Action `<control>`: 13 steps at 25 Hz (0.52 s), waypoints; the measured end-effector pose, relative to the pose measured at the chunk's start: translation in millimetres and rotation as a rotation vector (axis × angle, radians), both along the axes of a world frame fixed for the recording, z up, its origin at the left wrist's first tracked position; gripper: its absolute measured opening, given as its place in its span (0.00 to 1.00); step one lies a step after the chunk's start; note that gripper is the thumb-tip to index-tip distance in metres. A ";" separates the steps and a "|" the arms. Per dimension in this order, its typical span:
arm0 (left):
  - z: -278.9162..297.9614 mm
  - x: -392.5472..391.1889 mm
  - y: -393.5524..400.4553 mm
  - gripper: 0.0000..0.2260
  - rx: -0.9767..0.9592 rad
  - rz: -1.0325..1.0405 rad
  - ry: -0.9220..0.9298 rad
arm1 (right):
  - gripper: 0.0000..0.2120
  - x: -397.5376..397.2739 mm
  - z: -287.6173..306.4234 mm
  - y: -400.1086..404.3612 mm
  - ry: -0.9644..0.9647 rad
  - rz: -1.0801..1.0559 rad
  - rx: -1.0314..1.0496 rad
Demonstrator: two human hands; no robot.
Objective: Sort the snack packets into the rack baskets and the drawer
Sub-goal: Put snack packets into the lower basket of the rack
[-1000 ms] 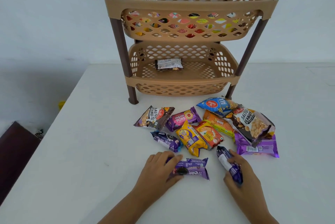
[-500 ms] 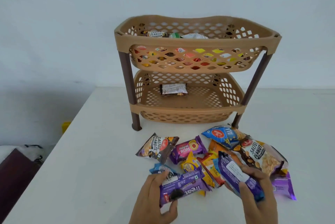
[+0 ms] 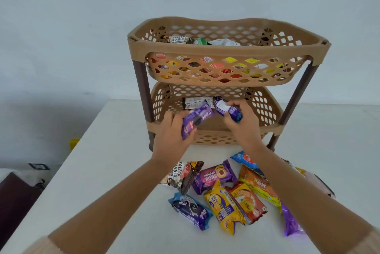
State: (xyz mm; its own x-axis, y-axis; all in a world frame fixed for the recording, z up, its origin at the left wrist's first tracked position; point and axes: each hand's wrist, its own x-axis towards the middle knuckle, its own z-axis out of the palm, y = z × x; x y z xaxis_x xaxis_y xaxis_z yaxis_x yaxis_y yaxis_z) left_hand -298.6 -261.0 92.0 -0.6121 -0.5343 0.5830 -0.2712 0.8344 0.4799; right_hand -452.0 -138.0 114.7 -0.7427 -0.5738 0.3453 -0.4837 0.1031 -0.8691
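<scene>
Two purple packets, one gripped in the left hand (image 3: pixel 171 130) and one in the right hand (image 3: pixel 241 125), could snag the lower basket (image 3: pixel 265 108) rim and drop.

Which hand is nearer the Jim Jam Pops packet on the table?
Left. The left hand is above it by the lower basket; the right hand is above too, slightly farther.

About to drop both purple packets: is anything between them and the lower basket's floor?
Nothing visible blocks them. The left hand and right hand hold the purple packets above the lower basket; one white-backed packet lies at its back, with bare floor in front.
</scene>
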 end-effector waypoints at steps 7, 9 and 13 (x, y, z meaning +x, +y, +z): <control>15.5 -54.6 -58.1 0.21 0.047 0.222 -0.427 | 0.12 -36.4 -3.4 -63.5 0.053 0.158 0.336; 13.1 -62.2 -68.1 0.22 0.216 0.294 -0.495 | 0.10 -38.6 -6.8 -67.4 0.094 0.267 0.388; 10.1 -68.5 -78.2 0.21 0.280 0.323 -0.537 | 0.09 -40.9 -11.3 -67.1 0.169 0.193 0.405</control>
